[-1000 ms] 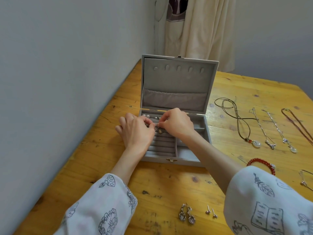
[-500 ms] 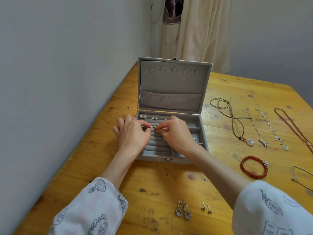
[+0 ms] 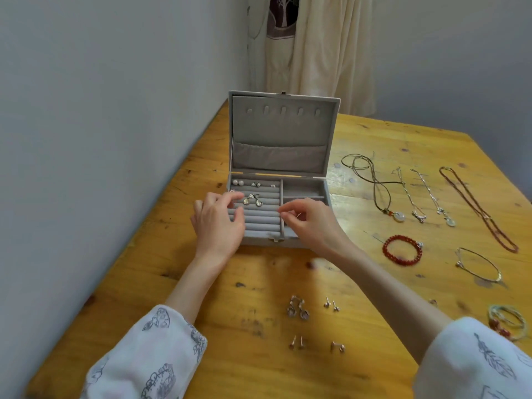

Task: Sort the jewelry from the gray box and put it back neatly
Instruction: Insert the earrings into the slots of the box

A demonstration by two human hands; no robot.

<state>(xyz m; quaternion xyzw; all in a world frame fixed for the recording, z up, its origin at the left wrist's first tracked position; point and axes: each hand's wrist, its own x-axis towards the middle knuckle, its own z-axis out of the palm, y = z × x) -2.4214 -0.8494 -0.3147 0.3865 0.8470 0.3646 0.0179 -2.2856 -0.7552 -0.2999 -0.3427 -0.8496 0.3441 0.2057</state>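
Note:
The gray box (image 3: 288,131) stands open on the wooden table, lid upright. In its padded rolls sit pearl studs (image 3: 238,182), small studs (image 3: 255,184) and a pair of teardrop earrings (image 3: 252,199). My left hand (image 3: 218,223) hovers over the box's left front with relaxed, loosely curled fingers and holds nothing. My right hand (image 3: 309,221) is over the box's front right, fingers loosely curled, nothing seen in them. On the table in front lie drop earrings (image 3: 298,308) and several stud pairs (image 3: 331,303).
Right of the box lie several necklaces (image 3: 374,185), a red bead bracelet (image 3: 401,250), a thin bangle (image 3: 479,264) and corded bracelets (image 3: 506,325). A wall runs along the table's left edge. A pale curtain (image 3: 313,47) hangs behind.
Both hands pinched the teardrop earrings over the rolls; now the earrings sit in the box and the hands have let go and drawn apart toward me.

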